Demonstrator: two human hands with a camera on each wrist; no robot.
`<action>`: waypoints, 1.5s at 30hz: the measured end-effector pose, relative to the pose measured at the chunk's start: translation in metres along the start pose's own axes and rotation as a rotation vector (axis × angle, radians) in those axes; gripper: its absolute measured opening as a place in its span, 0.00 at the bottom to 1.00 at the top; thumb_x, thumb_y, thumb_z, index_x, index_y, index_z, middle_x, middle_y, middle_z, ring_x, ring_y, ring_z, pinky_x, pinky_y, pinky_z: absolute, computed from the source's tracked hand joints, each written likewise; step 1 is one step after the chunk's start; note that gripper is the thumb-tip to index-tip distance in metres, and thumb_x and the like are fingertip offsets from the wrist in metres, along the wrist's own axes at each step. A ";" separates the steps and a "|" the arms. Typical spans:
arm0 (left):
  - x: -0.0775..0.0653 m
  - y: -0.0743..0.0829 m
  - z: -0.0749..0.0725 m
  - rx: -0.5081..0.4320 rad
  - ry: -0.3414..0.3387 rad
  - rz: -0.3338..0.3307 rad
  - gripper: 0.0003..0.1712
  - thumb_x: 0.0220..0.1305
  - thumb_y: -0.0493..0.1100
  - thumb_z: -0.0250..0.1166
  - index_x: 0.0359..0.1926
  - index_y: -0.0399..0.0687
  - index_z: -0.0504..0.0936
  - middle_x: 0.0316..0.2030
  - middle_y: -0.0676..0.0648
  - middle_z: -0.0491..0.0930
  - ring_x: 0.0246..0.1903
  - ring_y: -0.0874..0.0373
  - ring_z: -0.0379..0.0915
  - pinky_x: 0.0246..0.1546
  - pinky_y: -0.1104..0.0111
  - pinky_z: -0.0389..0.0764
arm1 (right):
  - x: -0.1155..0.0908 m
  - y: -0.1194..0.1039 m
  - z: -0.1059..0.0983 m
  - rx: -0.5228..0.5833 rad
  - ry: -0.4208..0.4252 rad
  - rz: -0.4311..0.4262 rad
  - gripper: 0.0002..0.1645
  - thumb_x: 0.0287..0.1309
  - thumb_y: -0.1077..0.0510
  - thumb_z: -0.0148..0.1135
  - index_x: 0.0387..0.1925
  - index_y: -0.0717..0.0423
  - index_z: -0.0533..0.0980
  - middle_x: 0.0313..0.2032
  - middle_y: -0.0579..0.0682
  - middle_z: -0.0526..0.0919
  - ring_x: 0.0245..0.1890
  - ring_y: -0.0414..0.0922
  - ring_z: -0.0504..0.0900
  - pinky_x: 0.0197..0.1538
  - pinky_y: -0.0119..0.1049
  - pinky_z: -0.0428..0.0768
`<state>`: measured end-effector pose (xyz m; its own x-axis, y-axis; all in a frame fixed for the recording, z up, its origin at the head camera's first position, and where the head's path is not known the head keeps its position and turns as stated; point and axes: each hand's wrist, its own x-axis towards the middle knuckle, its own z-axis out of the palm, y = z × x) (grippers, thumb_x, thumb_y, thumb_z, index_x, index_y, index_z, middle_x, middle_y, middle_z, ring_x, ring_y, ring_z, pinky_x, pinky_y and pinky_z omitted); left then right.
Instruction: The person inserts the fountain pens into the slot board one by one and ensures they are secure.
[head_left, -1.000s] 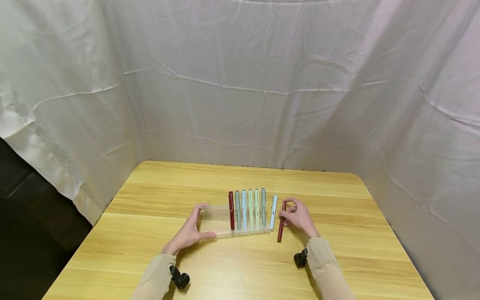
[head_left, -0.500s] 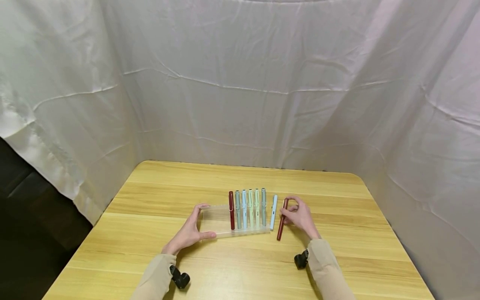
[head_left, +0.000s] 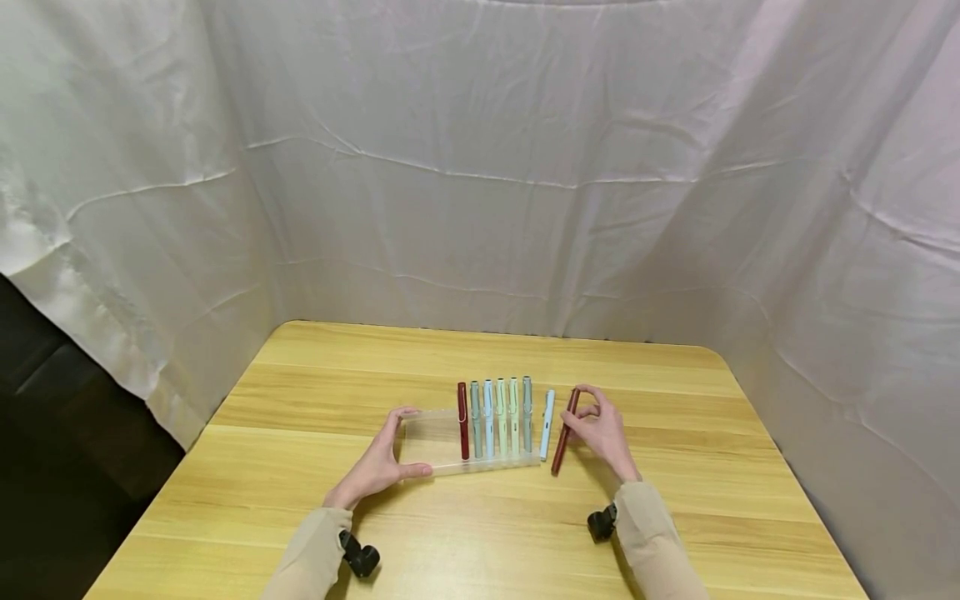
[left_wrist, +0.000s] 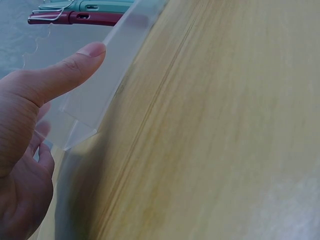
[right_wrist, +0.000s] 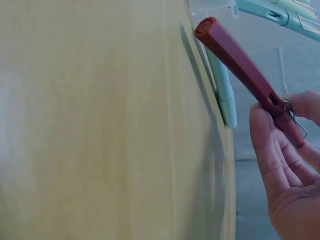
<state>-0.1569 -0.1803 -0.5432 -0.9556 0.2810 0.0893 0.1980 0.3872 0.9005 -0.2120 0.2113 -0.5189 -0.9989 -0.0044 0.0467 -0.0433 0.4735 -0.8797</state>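
My left hand (head_left: 377, 468) grips the left end of a clear plastic pen rack (head_left: 431, 440), thumb on the front wall and fingers at the back edge. In the left wrist view the thumb lies against the rack's wall (left_wrist: 120, 65). A dark red pen (head_left: 463, 421) and several grey-green, light blue and pale green pens stand side by side in it. My right hand (head_left: 606, 435) pinches another dark red pen (head_left: 562, 442) near its clip end, held tilted over the table in the right wrist view. Left of it, a light blue pen (head_left: 547, 425) lies on the table, beside the rack's right end.
The wood-grain table (head_left: 480, 533) has rounded far corners. Pale curtains (head_left: 480, 208) hang behind it and on both sides. A black camera (head_left: 360, 557) is strapped at the left wrist and another camera (head_left: 602, 522) at the right. Something dark (head_left: 60, 433) shows at far left.
My right hand has shifted slightly up and away with the dark red pen, which now leans more and has its clip end further right. The left hand and rack have stayed put.
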 end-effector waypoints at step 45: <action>0.001 0.000 0.001 -0.012 0.006 0.009 0.56 0.45 0.44 0.82 0.72 0.48 0.59 0.74 0.40 0.59 0.78 0.37 0.46 0.76 0.34 0.44 | -0.027 -0.059 0.010 0.261 0.070 -0.201 0.35 0.61 0.68 0.67 0.68 0.56 0.68 0.44 0.70 0.83 0.36 0.43 0.87 0.40 0.29 0.87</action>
<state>-0.1573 -0.1794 -0.5440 -0.9550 0.2793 0.1001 0.2041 0.3737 0.9048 -0.1825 0.1749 -0.4729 -0.9667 -0.0098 0.2558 -0.2513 0.2273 -0.9409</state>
